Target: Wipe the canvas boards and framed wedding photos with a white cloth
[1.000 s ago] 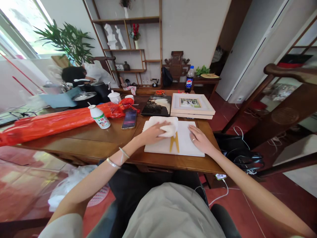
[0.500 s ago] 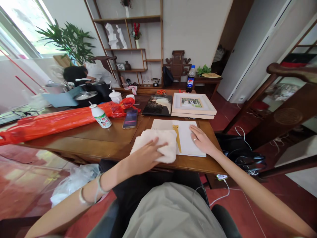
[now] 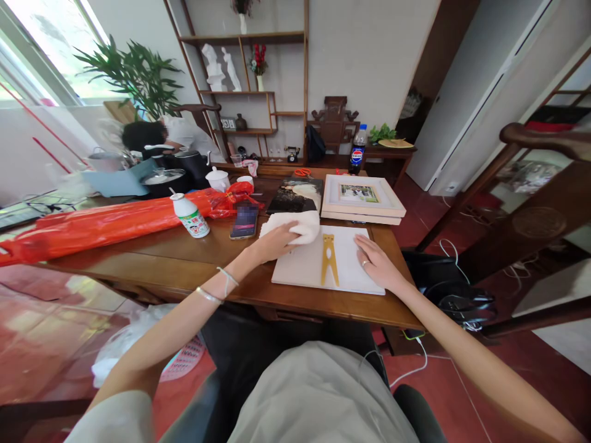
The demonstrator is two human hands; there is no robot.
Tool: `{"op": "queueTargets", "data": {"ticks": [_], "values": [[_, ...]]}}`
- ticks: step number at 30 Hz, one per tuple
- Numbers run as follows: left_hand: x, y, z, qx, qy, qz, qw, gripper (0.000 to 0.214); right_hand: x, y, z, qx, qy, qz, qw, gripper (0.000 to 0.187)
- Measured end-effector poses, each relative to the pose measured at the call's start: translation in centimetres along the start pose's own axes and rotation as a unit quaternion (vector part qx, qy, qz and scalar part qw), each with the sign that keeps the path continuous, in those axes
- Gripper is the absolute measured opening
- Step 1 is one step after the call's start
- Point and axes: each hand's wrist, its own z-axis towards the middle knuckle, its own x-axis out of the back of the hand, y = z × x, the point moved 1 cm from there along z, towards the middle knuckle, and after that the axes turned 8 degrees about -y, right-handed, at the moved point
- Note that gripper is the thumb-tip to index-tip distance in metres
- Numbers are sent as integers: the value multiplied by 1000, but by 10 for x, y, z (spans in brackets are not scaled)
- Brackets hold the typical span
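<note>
A white flat board [image 3: 305,267] lies face down on the wooden table [image 3: 184,261], with a gold-coloured stand piece [image 3: 328,257] on its back. My left hand [image 3: 273,241] presses a white cloth [image 3: 295,224] against the board's far left corner, fingers closed over the cloth. My right hand [image 3: 377,263] rests flat on the board's right edge with fingers stretched out and a ring on one finger. Two bracelets circle my left wrist.
Behind the board lie a white picture frame [image 3: 362,197], a dark picture [image 3: 294,195], a phone [image 3: 244,221], a small white bottle [image 3: 189,215] and a long red plastic bag [image 3: 101,224]. Another person bends at the far left. A black bag [image 3: 443,289] sits right of the table.
My left hand swept the cloth from the board's near left edge up to its far left corner. The right hand stayed on the board's right edge.
</note>
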Motion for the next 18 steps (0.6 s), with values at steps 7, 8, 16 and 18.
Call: {"op": "queueTargets", "data": {"ticks": [7,8,16,18], "values": [[-1,20,-11,-15,-19,45,999,28,0,-3,0,-3,-5,-10,1000,51],[-3,33,-22,-18,-20,52,998,27,0,-3,0,-5,-5,-11,1000,51],[-3,112,-82,-62,8,82,995,18,0,-2,1,-9,-4,-8,1000,50],[0,97,-73,-74,-15,71,995,19,-1,-1,1,-2,-1,-1,1000,49]]}}
